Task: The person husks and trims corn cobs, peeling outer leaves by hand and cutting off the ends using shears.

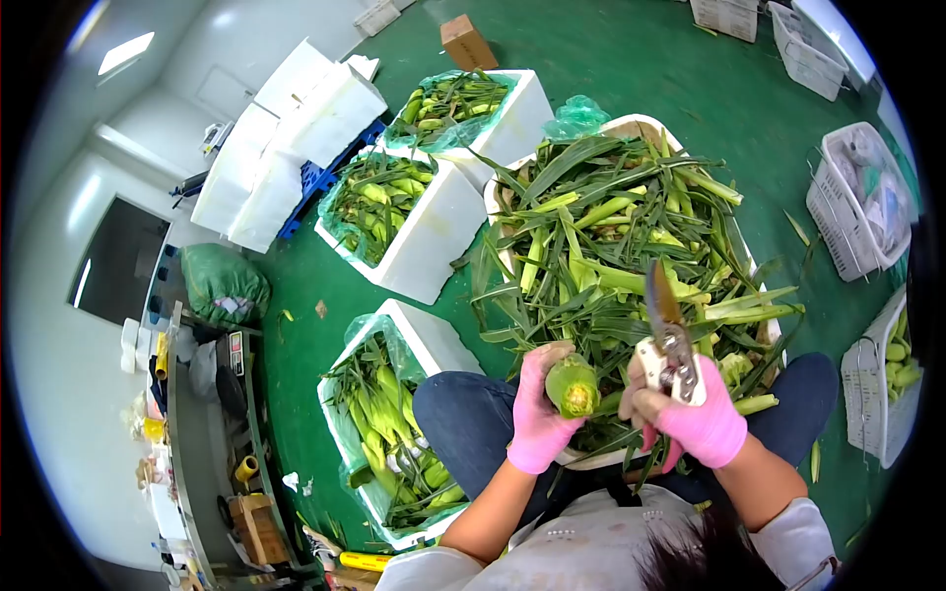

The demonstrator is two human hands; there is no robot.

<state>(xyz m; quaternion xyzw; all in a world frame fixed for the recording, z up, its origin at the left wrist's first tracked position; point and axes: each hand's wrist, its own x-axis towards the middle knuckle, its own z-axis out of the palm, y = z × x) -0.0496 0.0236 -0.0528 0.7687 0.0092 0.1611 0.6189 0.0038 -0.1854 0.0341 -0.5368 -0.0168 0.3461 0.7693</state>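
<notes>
My left hand (540,414), in a pink glove, is closed around an ear of corn (573,385) with its cut stem end facing up toward me. In my right hand (702,419), gloved the same way, is a pair of pruning shears (676,366), blades pointing up and away. The shears are to the right of the ear and apart from it. Both hands are over the near edge of a large white tub (639,123) heaped with corn husks and leaves (611,227), between my knees.
On my left stand foam boxes (434,330) (434,236) (507,108) lined with green plastic and filled with corn. White baskets (857,227) (867,394) line the right side. A cardboard box (468,44) sits on the green floor farther off. A shelf (212,463) runs along the left wall.
</notes>
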